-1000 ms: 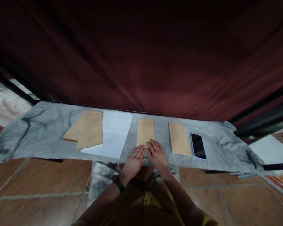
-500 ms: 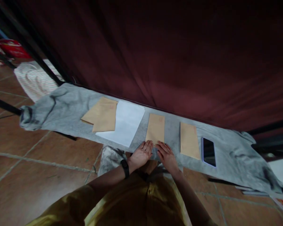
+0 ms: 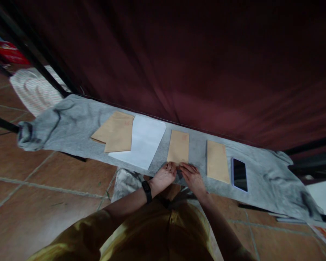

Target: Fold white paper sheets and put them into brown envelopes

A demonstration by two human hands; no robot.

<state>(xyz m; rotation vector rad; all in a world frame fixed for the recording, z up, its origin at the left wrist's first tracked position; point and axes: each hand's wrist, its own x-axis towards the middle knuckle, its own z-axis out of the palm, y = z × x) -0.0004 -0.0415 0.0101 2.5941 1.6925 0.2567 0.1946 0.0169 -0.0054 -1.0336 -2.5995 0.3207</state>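
Note:
A tan paper envelope lies upright before me on the grey cloth, a faint reddish mark near its top. At its bottom edge my left hand, a black band on the wrist, has its fingers bent and pressed onto the paper. My right hand meets the same edge from the other side, fingers together and closed on it. The fingertips of both hands nearly touch, and they hide the envelope's lower end. To the right lies a second tan envelope, apart from my hands.
Left of my hands are white paper sheets with overlapping tan envelopes partly on them. A phone lies to the right. Grey cloth covers the narrow bench. A dark red curtain hangs behind; floor tiles show below.
My fingers have gone from lying nearly flat at the envelope's bottom edge to bent and drawn together there. The view has shifted slightly; the other things stay in place.

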